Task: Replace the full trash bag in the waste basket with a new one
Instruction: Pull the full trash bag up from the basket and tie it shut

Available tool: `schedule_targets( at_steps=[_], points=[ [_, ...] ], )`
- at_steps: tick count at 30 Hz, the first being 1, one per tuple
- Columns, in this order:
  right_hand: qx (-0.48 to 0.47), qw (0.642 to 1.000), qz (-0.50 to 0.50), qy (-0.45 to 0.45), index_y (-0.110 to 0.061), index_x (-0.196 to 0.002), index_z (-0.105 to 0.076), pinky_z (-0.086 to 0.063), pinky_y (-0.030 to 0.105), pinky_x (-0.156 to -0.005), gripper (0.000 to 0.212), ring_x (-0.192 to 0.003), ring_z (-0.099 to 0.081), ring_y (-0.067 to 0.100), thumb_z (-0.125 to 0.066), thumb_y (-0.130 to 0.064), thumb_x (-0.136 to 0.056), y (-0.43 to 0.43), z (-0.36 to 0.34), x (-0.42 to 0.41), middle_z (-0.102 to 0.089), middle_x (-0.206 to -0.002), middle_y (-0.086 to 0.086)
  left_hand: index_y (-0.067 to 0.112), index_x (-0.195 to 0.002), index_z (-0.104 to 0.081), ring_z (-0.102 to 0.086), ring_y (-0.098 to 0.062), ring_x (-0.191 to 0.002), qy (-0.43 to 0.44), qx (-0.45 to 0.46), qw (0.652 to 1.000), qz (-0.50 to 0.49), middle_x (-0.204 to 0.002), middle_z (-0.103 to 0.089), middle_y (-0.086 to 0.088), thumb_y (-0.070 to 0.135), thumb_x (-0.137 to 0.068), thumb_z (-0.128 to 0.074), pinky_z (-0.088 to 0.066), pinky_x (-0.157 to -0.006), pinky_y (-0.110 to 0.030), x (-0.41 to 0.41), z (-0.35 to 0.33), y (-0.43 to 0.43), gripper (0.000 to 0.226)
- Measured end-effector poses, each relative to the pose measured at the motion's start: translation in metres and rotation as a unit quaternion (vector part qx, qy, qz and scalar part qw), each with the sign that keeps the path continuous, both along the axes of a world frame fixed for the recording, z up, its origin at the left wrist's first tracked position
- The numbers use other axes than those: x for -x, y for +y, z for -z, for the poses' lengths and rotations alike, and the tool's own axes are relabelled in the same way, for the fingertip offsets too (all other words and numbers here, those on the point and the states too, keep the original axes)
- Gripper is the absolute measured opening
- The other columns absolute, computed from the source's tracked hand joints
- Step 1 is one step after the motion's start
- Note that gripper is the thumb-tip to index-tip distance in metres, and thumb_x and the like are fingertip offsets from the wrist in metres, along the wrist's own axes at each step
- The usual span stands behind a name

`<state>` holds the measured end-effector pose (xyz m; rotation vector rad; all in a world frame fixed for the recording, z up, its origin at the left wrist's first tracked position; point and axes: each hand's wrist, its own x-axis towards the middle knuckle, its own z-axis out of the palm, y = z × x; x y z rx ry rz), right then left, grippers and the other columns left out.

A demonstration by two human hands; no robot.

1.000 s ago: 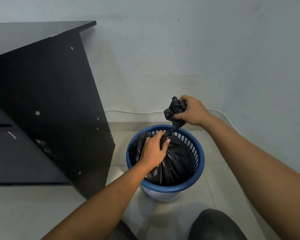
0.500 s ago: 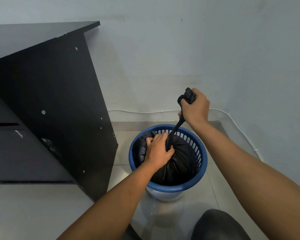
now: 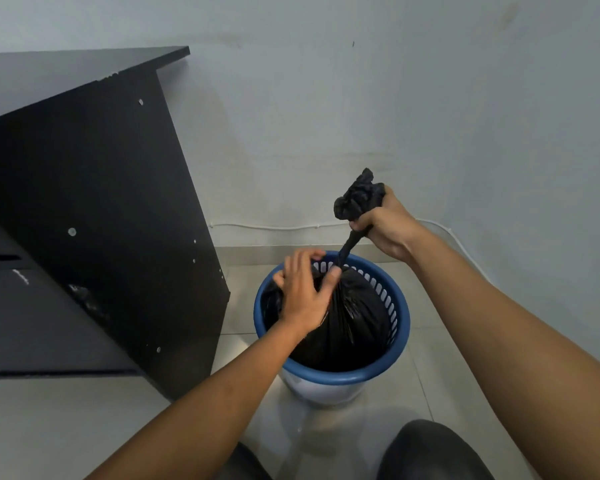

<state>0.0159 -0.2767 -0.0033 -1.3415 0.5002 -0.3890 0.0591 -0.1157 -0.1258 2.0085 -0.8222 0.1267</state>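
Observation:
A full black trash bag [image 3: 354, 323] sits inside the blue-rimmed waste basket [image 3: 326, 377] on the tiled floor. Its neck is twisted into a thin cord that rises to my right hand [image 3: 385, 226]. That hand grips the cord above the basket's far rim, and the bunched bag top [image 3: 359, 197] sticks out above the fist. My left hand [image 3: 302, 296] lies on the bag's left shoulder with fingers spread. Its thumb touches the base of the twisted neck.
A black desk side panel [image 3: 101, 220] stands close to the basket's left. A light wall runs behind and to the right, with a white cable [image 3: 274, 226] along its base. My dark-clad knees [image 3: 430, 452] are just in front of the basket.
My left hand has let go of the bag's neck and spread its fingers over the bag. My right hand has turned, so more of the bunched top shows above the fist.

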Motion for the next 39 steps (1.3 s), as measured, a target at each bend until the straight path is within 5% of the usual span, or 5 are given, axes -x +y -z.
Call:
schedule_targets(
  at_steps=[5,9,13,20,39],
  points=[
    [0.044,0.996,0.068,-0.044,-0.007,-0.118,-0.043,-0.061,0.034,-0.067,0.038,-0.066,-0.060,0.018,-0.062,0.008,-0.089,0.012,-0.002,-0.006,-0.058,-0.103,0.019,0.011,-0.064,-0.068,-0.059,-0.015,-0.052,0.207,-0.012,0.976,-0.070,-0.055,-0.063,0.001,0.069,-0.095,-0.024,-0.053,-0.060,-0.038,0.024,-0.056,-0.013,0.079],
    [0.020,0.992,0.112,-0.060,-0.006,-0.118,-0.046,-0.057,0.031,-0.058,0.029,-0.052,-0.057,0.015,-0.062,-0.003,-0.094,0.021,0.001,-0.011,-0.062,-0.098,0.018,-0.001,-0.095,-0.070,-0.071,-0.024,-0.079,0.693,0.030,0.718,0.060,-0.085,-0.076,-0.011,0.081,-0.085,-0.030,-0.049,-0.062,-0.029,0.022,-0.085,-0.026,0.092],
    [-0.069,0.990,0.119,-0.044,-0.005,-0.122,-0.047,-0.054,0.027,-0.050,0.027,-0.053,-0.057,0.015,-0.058,-0.011,-0.098,0.027,0.010,-0.010,-0.062,-0.099,0.020,0.006,-0.092,-0.056,-0.065,-0.024,-0.085,0.780,0.155,0.605,0.039,-0.088,-0.072,-0.009,0.034,-0.095,-0.053,-0.047,-0.067,-0.033,0.016,-0.088,-0.032,0.028],
    [-0.021,0.978,0.201,0.050,-0.005,-0.125,-0.044,-0.060,0.043,-0.059,0.033,-0.060,-0.069,0.027,-0.057,-0.022,-0.099,0.006,0.046,0.002,-0.066,-0.107,0.024,0.008,-0.081,-0.056,-0.038,-0.013,-0.066,0.741,0.219,0.632,-0.046,-0.082,-0.049,-0.005,0.003,-0.098,-0.031,-0.035,-0.060,-0.026,0.013,-0.082,-0.037,0.031],
    [0.363,0.915,-0.177,-0.018,-0.019,-0.120,-0.046,-0.049,0.034,-0.084,0.024,-0.089,-0.062,0.010,-0.056,-0.020,-0.099,0.032,0.082,-0.010,-0.065,-0.096,-0.005,0.011,-0.076,-0.048,-0.042,-0.017,-0.055,0.333,-0.230,0.914,0.009,-0.065,-0.045,-0.005,0.013,-0.088,-0.040,-0.030,-0.046,-0.021,0.003,-0.091,-0.007,0.015]
  ],
)
